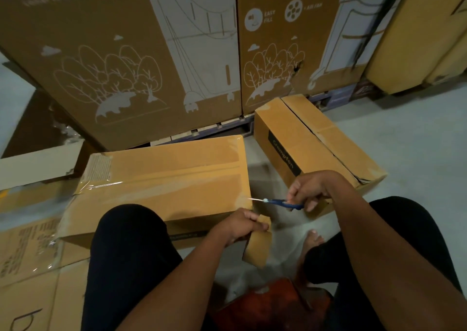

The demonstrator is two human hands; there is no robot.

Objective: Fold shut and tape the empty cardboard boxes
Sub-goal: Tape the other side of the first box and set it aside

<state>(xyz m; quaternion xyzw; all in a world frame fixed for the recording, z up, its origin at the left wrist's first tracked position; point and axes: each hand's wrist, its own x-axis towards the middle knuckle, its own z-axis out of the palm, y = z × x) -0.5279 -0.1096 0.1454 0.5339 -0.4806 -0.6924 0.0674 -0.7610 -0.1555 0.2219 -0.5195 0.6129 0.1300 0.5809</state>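
I take the closed box (166, 179) in front of my knees as my landmark. Its flaps are folded down and clear tape runs along the top seam, from the wrinkled left end to the right edge. At that right edge my right hand (309, 191) holds the blue scissors (283, 202), fingers curled around the handles, and the thin blades point at the corner of the box, where the tape leaves it. I cannot tell how far the blades are apart. My left hand (242, 226) is just below that same corner and grips the brown tape roll (257, 248), fingers wrapped over its rim, the roll hanging on the near side of the box.

I judge the step in hand is cutting the tape free at the right end of the seam. To do it well, I should keep the roll pulled a little away from the box, so the strip stays tight and flat between corner and roll; a loose strip will fold on itself and stick to the blades. The cut should come some way past the edge, so a short tail remains to press down the side wall. The blades should meet the tape square, not at a slant.

To the right of my landmark, behind my right hand, a second box (316, 141) lies with its top seam not yet taped, as far as I can see. It waits for the same work.
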